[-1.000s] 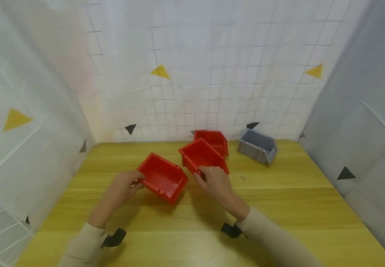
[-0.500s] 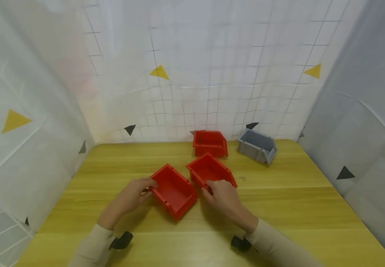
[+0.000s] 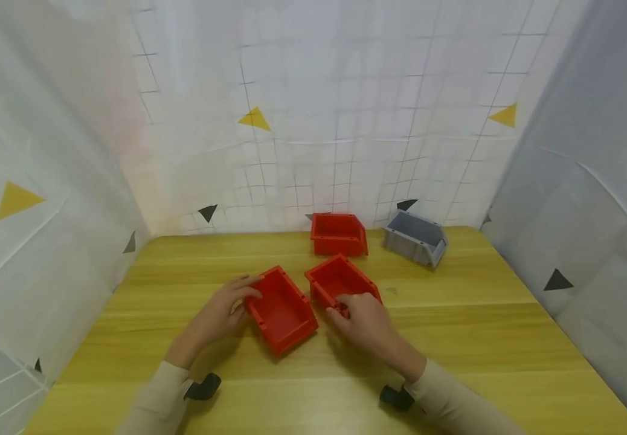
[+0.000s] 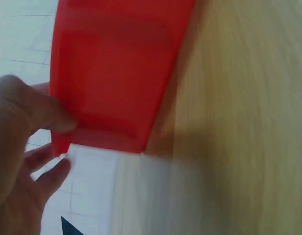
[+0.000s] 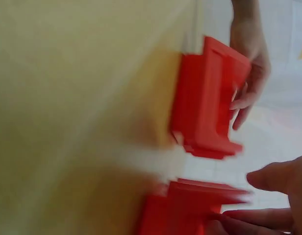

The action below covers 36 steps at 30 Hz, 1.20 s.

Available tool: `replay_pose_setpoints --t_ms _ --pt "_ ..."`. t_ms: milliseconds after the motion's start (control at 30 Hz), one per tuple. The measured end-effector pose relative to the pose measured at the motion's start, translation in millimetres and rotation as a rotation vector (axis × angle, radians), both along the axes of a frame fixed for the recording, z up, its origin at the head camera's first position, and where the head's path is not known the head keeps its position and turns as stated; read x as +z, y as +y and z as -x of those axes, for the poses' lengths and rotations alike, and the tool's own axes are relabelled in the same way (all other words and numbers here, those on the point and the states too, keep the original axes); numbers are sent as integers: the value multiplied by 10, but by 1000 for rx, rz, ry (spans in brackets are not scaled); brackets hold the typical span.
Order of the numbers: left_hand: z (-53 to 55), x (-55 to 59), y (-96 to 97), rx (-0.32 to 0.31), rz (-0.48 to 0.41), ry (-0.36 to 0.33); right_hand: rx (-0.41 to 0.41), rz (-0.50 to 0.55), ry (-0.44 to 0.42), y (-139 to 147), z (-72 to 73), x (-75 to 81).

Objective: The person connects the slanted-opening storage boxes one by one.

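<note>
In the head view, two red storage bins sit side by side on the wooden table. My left hand (image 3: 226,308) is at the left bin (image 3: 281,314), fingers reaching over its left rim; in the left wrist view the thumb (image 4: 58,117) lies against its wall, the other fingers loosely spread beyond the rim. My right hand (image 3: 368,317) is at the near rim of the right bin (image 3: 340,278). Seen from the right wrist, its thumb (image 5: 271,177) stands off from the bin while the fingers reach the inside, partly hidden.
Behind them, a third red bin (image 3: 339,244) and a grey bin (image 3: 414,238) stand near the back edge of the table (image 3: 482,338). White sheeting (image 3: 302,90) with grid lines encloses the back and sides.
Both hands have brought their red bins nearer to me, the left one also rightwards, and lowered them beside each other. Over the last half second both hands have loosened their fingers.
</note>
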<state>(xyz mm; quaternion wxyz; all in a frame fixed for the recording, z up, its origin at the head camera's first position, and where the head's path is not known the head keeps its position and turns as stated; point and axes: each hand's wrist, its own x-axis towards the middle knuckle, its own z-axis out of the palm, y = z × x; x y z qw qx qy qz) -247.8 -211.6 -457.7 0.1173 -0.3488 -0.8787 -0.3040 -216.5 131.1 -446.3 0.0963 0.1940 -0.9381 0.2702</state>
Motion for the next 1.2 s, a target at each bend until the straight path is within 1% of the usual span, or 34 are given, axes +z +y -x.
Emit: replay_pose_setpoints --t_ms 33,67,133,200,233,300,333,367,400,467,500,600,733,833,900,1100,1200 --pt "-12 16 15 34 -23 2 -16 14 19 20 12 33" --pt "-29 37 37 81 -45 -1 -32 35 51 45 35 65" --pt "-79 80 104 197 -105 -24 -65 77 119 120 95 131" --pt "-146 115 194 314 -162 -95 -97 94 191 214 190 160" --pt "-180 125 238 362 -184 -139 -103 100 207 264 247 164" --pt "-250 119 320 432 -197 -244 -109 88 213 357 365 160" --pt "-274 104 353 447 -187 -286 -107 80 199 395 422 150" --pt "-293 84 378 450 -178 -322 -99 70 180 429 475 136" --pt "-301 56 396 449 -165 -341 -87 66 147 456 522 120" --pt "-311 6 421 434 -156 -352 -64 63 74 487 592 93" --pt "-307 -18 427 428 -154 -344 -51 67 38 497 620 76" --pt "-296 -59 438 398 -199 -323 -14 81 -62 506 672 35" --pt "-281 -88 450 360 -262 -292 25 62 -131 512 704 -2" --pt "-274 -109 459 343 -276 -258 40 40 -157 518 712 -13" --pt "-270 -125 462 337 -280 -250 47 36 -170 522 718 -14" --pt "-249 -170 467 322 -277 -278 71 33 -138 538 738 -27" --pt "-244 -180 470 324 -274 -278 67 34 -122 538 741 -38"
